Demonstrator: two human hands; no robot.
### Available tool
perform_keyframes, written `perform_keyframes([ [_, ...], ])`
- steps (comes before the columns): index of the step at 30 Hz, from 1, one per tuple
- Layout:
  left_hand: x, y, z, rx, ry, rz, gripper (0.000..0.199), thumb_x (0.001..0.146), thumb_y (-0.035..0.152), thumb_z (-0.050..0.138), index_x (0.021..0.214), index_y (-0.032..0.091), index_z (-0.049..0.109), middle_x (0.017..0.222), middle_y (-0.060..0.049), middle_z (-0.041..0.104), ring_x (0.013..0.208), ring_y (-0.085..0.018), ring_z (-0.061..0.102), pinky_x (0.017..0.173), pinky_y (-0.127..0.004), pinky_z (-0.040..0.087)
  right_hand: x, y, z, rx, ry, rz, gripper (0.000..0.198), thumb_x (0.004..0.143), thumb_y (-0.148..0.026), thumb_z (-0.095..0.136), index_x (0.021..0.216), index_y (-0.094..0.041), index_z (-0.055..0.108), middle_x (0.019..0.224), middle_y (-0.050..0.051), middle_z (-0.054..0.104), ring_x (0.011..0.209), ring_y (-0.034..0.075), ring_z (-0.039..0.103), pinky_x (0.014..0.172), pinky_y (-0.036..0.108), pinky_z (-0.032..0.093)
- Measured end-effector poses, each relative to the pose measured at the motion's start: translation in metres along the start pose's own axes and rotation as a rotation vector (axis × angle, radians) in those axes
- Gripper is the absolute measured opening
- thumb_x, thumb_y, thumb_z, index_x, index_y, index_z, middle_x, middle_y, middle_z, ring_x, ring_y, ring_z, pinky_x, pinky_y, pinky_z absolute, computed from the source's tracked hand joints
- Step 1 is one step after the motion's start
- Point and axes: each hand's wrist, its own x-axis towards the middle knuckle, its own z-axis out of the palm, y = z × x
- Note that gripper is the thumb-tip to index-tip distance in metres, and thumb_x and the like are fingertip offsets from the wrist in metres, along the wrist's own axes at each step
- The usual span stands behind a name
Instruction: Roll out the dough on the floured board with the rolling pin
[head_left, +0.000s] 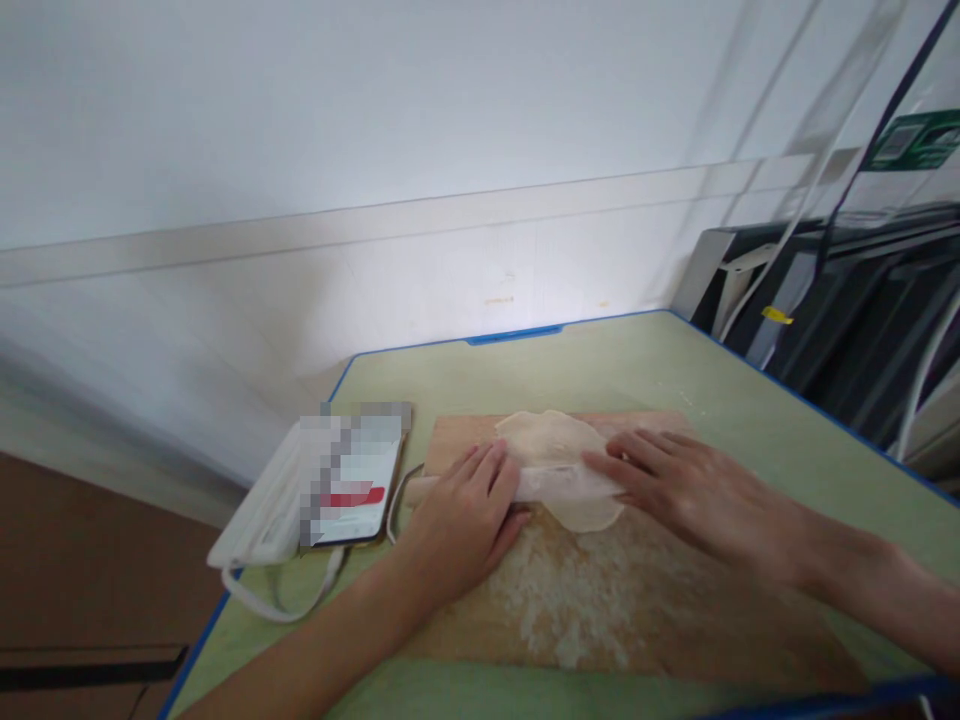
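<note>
A pale rolling pin lies crosswise over a thin, roughly round sheet of dough, which shows beyond and in front of it. My left hand rests over the pin's left part, fingers closed across it and thumb on the near side. Over the right part is my right hand, its fingers bent onto the pin and hiding that end. Beneath the dough is a wooden board, dusted with white flour on its near half.
Left of the board a phone leans against a white object with a cable. The green tabletop has a blue edge and meets a white wall at the back. Dark flat panels stand beyond its right edge.
</note>
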Motion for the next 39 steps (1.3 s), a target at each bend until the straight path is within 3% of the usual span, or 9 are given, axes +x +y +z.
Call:
perform_keyframes([
  [3,0.000,-0.002,-0.001,-0.024,-0.052,-0.067,0.034,0.082,0.029,0.049,0.110,0.010,0.048,0.115,-0.016,0.055,0.104,-0.027,0.053,0.086,-0.040,0.045,0.020,0.016,-0.003,0.087,-0.054,-0.050,0.038,0.090,-0.028,0.038,0.125,-0.016,0.044,0.114,0.014,0.055,0.105,0.025,0.051,0.088,0.045,0.041],
  [6,0.001,-0.003,-0.002,-0.047,-0.071,-0.085,0.032,0.083,0.030,0.048,0.109,0.011,0.049,0.115,-0.015,0.056,0.104,-0.026,0.054,0.085,-0.040,0.046,0.038,0.026,-0.003,0.168,-0.093,-0.048,0.048,0.090,-0.040,0.036,0.132,-0.016,0.036,0.129,0.015,0.046,0.120,0.027,0.039,0.098,0.053,0.028],
  [9,0.001,-0.003,-0.003,-0.032,-0.066,-0.089,0.032,0.082,0.030,0.047,0.108,0.012,0.049,0.114,-0.014,0.056,0.102,-0.026,0.055,0.082,-0.039,0.047,0.051,0.032,0.001,0.291,-0.191,0.059,0.055,0.090,-0.048,0.028,0.135,-0.017,0.032,0.139,0.014,0.034,0.130,0.025,0.023,0.102,0.054,0.020],
  [13,0.002,-0.001,-0.004,0.082,0.008,-0.051,0.031,0.084,0.031,0.046,0.105,0.009,0.051,0.110,-0.018,0.058,0.096,-0.027,0.058,0.076,-0.039,0.049,0.054,0.035,0.011,0.425,-0.256,0.162,0.056,0.090,-0.051,0.022,0.134,-0.017,0.033,0.140,0.011,0.033,0.130,0.022,0.021,0.104,0.049,0.022],
  [20,0.001,0.003,-0.007,0.166,0.179,0.040,0.035,0.088,0.034,0.038,0.096,0.004,0.056,0.099,-0.021,0.063,0.087,-0.028,0.061,0.071,-0.039,0.051,0.026,0.017,0.017,0.410,-0.138,0.192,0.055,0.091,-0.046,0.026,0.136,-0.014,0.029,0.141,0.012,0.027,0.130,0.020,0.019,0.104,0.047,0.022],
  [26,0.003,0.004,-0.008,0.150,0.183,0.033,0.037,0.089,0.035,0.035,0.093,0.006,0.057,0.096,-0.019,0.064,0.085,-0.027,0.062,0.070,-0.039,0.052,0.014,0.007,0.016,0.344,-0.053,0.145,0.052,0.091,-0.040,0.032,0.135,-0.012,0.031,0.141,0.013,0.029,0.130,0.019,0.020,0.105,0.045,0.023],
  [34,0.002,0.005,-0.006,0.134,0.191,0.054,0.042,0.090,0.036,0.030,0.096,0.004,0.057,0.099,-0.021,0.063,0.088,-0.028,0.062,0.073,-0.040,0.052,0.000,-0.012,0.013,0.250,0.063,0.121,0.059,0.089,-0.035,0.041,0.139,-0.017,0.018,0.139,0.013,0.033,0.129,0.022,0.023,0.102,0.048,0.028],
  [39,0.002,0.006,-0.007,0.118,0.185,0.052,0.045,0.091,0.038,0.029,0.097,0.004,0.057,0.100,-0.022,0.063,0.090,-0.028,0.062,0.075,-0.040,0.051,-0.005,-0.023,0.011,0.242,0.074,0.173,0.059,0.086,-0.038,0.046,0.138,-0.019,0.024,0.139,0.011,0.035,0.128,0.022,0.028,0.102,0.047,0.029],
])
